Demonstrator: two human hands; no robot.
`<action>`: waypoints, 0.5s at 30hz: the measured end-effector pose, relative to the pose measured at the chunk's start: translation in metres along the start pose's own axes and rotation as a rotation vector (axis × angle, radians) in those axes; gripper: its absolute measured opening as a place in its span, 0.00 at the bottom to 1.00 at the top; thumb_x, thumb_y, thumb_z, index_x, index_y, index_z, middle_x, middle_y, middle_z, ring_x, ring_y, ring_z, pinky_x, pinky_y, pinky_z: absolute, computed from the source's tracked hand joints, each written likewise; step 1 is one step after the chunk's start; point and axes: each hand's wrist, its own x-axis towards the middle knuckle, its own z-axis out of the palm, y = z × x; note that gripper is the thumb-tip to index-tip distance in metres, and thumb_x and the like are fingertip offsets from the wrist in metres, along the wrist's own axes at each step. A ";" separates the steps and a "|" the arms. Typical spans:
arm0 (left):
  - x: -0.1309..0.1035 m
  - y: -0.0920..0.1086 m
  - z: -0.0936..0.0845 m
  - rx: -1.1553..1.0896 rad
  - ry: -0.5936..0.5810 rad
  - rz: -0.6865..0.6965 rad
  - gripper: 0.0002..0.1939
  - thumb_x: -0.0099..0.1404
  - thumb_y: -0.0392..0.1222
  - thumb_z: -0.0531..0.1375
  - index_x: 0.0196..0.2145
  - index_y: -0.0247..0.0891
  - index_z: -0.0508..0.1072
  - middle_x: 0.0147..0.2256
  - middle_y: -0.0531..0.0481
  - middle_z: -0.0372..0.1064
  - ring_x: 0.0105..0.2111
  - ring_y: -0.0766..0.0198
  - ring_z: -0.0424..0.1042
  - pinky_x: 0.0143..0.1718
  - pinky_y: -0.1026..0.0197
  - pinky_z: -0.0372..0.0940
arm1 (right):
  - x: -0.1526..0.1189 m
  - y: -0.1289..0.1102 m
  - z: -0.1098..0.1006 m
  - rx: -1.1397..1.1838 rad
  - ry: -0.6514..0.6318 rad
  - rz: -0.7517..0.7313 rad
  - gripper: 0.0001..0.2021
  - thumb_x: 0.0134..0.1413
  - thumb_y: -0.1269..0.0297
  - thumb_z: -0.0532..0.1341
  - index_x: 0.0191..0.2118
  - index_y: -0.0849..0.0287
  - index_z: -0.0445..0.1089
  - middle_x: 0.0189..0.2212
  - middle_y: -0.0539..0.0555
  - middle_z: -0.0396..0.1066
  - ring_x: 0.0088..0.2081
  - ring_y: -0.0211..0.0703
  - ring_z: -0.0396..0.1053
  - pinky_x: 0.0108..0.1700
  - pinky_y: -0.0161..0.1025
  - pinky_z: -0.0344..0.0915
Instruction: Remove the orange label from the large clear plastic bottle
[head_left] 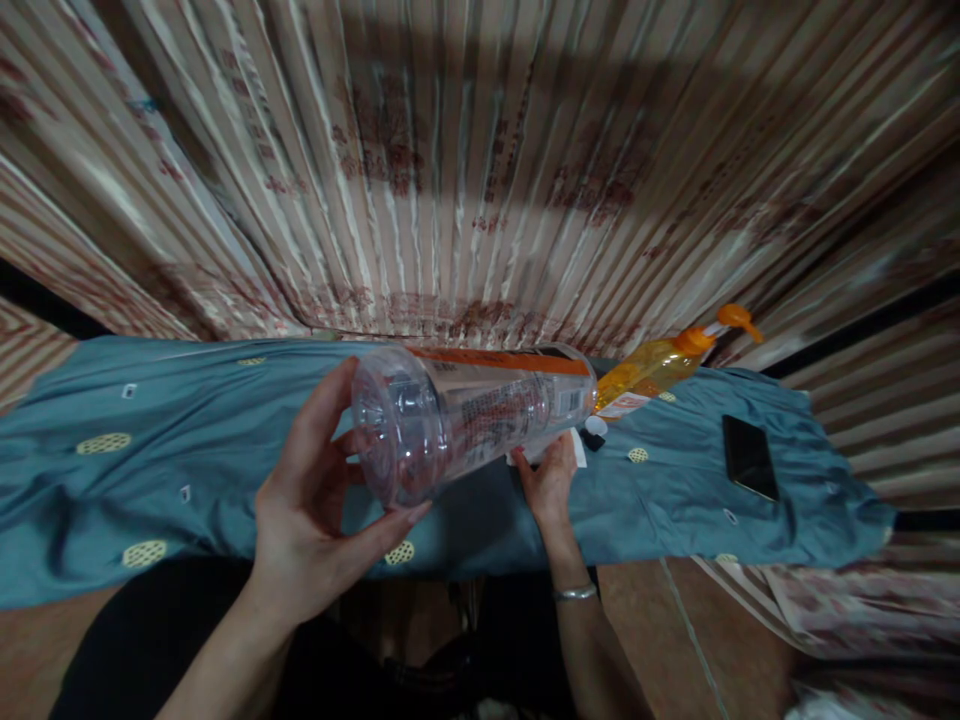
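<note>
A large clear plastic jar (480,415) with an orange and printed label lies tilted in the air, its round base toward me. Wrapped around that base end is my left hand (307,510), thumb below and fingers above and behind. My right hand (553,485), with a silver bangle at the wrist, is beyond and below the jar, low over the cloth. Its fingers are closed on a white tissue or paper (578,448), partly hidden by the hand. A small white round piece (596,427) and a small black object (593,440) lie beside it.
A yellow pump bottle (652,368) with an orange pump head stands behind the jar's far end. A black phone (750,457) lies at the right on the teal patterned cloth (225,440). Striped patterned curtains (450,200) hang close around the table.
</note>
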 end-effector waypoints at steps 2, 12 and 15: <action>0.000 0.000 0.000 0.003 0.002 0.003 0.54 0.49 0.38 0.80 0.69 0.63 0.67 0.72 0.51 0.63 0.48 0.49 0.83 0.33 0.55 0.85 | 0.001 -0.001 -0.001 0.002 -0.006 0.001 0.33 0.65 0.40 0.61 0.61 0.65 0.67 0.64 0.77 0.66 0.69 0.69 0.61 0.65 0.68 0.64; 0.002 -0.002 0.007 -0.018 0.035 -0.002 0.49 0.52 0.39 0.78 0.68 0.67 0.69 0.71 0.56 0.65 0.45 0.46 0.84 0.29 0.50 0.86 | 0.001 0.001 0.002 0.005 0.015 -0.011 0.37 0.64 0.38 0.59 0.63 0.67 0.65 0.66 0.79 0.64 0.70 0.72 0.59 0.65 0.70 0.63; 0.003 -0.004 0.008 -0.048 0.046 0.030 0.49 0.51 0.38 0.78 0.68 0.62 0.70 0.71 0.52 0.66 0.45 0.45 0.84 0.28 0.52 0.85 | 0.002 0.000 0.002 0.003 0.025 -0.026 0.36 0.64 0.38 0.59 0.63 0.67 0.65 0.65 0.79 0.64 0.69 0.72 0.60 0.64 0.71 0.64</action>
